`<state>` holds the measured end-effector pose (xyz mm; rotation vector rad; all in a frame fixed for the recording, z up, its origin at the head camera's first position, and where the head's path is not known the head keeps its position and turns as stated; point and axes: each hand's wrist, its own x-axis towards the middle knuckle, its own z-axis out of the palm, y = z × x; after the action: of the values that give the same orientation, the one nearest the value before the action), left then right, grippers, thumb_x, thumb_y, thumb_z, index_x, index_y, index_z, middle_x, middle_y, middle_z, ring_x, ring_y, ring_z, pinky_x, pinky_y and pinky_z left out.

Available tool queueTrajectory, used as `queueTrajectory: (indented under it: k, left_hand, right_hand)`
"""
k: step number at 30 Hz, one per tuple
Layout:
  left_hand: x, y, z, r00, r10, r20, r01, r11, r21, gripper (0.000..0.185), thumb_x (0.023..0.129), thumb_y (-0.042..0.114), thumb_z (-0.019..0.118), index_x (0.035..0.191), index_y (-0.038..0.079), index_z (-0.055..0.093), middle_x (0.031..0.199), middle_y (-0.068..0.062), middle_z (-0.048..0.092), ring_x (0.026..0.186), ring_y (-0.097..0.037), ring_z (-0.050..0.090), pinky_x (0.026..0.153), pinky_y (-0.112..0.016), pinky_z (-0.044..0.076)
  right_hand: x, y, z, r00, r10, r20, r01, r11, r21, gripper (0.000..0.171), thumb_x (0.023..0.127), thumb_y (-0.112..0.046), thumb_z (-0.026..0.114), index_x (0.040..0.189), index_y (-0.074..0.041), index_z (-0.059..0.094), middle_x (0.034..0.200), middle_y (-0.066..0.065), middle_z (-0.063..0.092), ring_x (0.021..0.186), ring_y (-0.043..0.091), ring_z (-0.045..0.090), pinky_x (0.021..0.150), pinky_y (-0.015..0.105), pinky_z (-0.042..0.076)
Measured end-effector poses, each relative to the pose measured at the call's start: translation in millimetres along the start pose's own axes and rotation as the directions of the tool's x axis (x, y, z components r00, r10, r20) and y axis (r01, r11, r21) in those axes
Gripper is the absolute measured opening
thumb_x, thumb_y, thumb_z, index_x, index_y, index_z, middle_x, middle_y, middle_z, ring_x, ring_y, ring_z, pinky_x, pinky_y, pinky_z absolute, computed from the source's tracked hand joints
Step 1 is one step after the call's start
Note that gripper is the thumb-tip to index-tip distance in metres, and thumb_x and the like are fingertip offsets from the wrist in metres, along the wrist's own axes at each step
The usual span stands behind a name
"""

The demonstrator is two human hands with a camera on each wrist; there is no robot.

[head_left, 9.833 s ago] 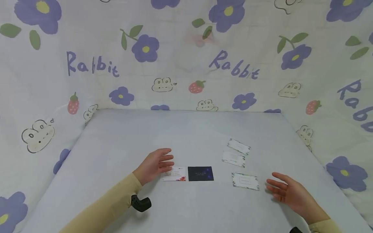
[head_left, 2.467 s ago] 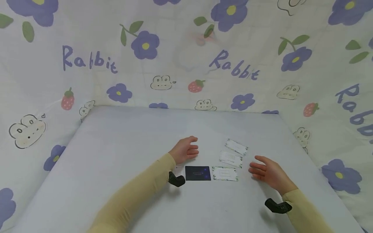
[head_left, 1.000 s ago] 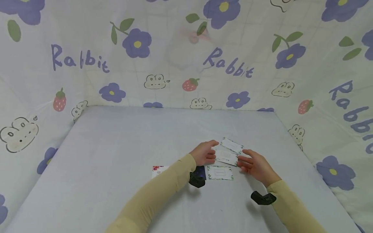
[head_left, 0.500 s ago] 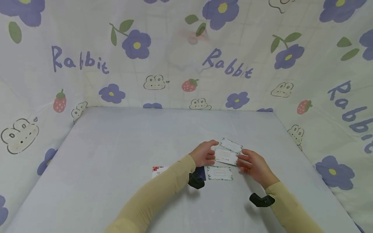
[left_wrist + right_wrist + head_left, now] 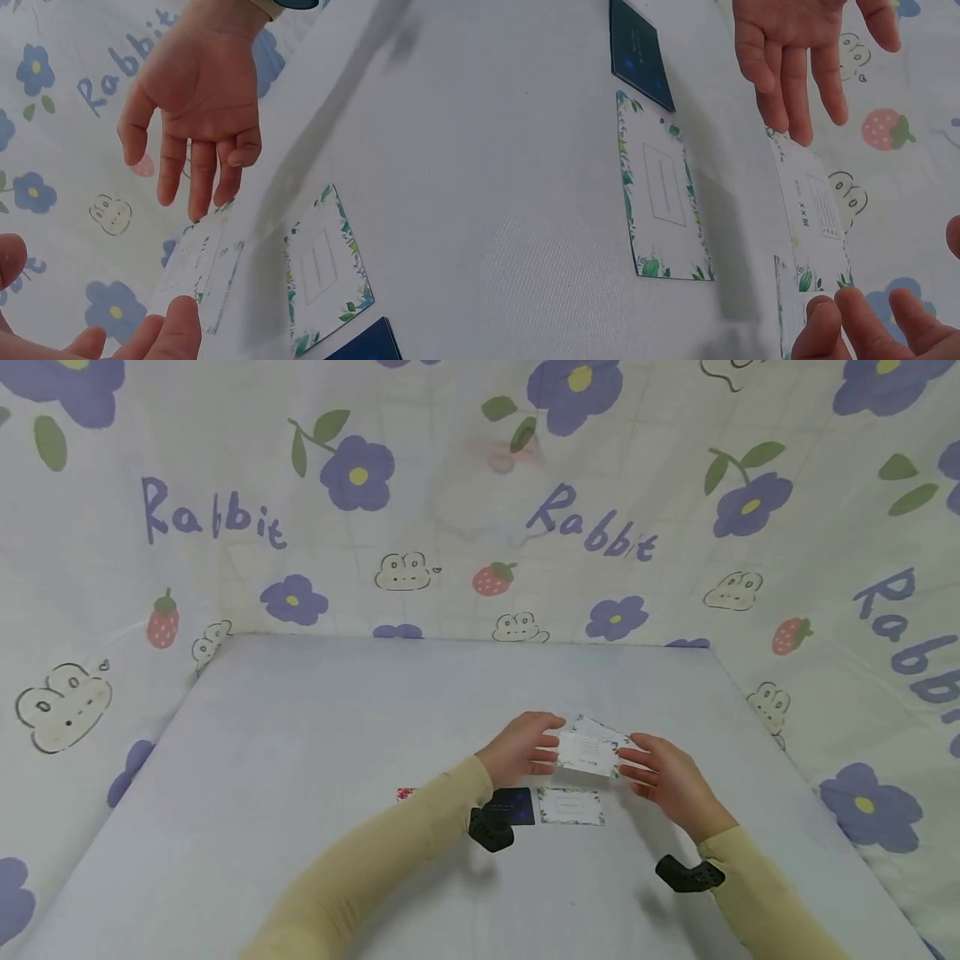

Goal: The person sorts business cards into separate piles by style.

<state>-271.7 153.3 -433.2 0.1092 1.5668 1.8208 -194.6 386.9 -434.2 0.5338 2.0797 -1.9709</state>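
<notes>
A white business card with green leaf edging [image 5: 588,754] is raised off the table between both hands, with a shadow below it. My left hand [image 5: 525,749] touches its left end with nearly straight fingertips. The fingertips of my right hand [image 5: 671,781] are at its right end, also extended. Behind the raised card, a second leaf-edged card [image 5: 600,727] shows partly covered. Nearer the front lies a third leaf-edged card [image 5: 571,807], flush in a row with a dark blue card [image 5: 515,807]. The right wrist view shows the raised card [image 5: 814,202] spanning from hand to hand.
At the row's left end, a white card with a red corner [image 5: 406,793] is mostly hidden by the left sleeve [image 5: 390,843]. Patterned cloth walls [image 5: 450,527] rise behind and beside the white table [image 5: 337,693]. Black wrist cameras [image 5: 690,874] hang under both wrists.
Earlier, the third leaf-edged card moved left to sit beside the dark blue card. Both hands then came to the rear cards, and the nearer one has now risen off the table between them.
</notes>
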Motion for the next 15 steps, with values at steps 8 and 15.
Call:
queueTrajectory:
  k: [8,15]
  left_hand:
    - [-22.8,6.6,-8.1,0.999,0.02,0.033,-0.021,1.0,0.012,0.06,0.103,0.035,0.055,0.155,0.011,0.037,0.149,-0.022,0.05,0.127,-0.035,0.058,0.108,-0.045,0.051]
    - [-32.9,-1.5,-15.5,0.999,0.013,0.051,-0.012,1.0,-0.018,0.061,0.104,0.033,0.053,0.158,0.01,0.034,0.154,-0.025,0.045,0.135,-0.04,0.053,0.113,-0.048,0.047]
  right_hand:
    - [-12.2,-5.9,3.8,0.995,-0.046,0.085,0.05,0.997,-0.054,0.075,0.107,-0.053,0.041,0.16,-0.006,0.016,0.129,-0.005,0.059,0.106,0.007,0.063,0.088,0.025,0.052]
    - [-19.7,-6.9,7.6,0.991,-0.051,0.123,0.063,0.993,-0.095,0.077,0.108,-0.05,0.04,0.161,-0.003,0.012,0.12,-0.011,0.063,0.104,0.006,0.063,0.086,0.025,0.051]
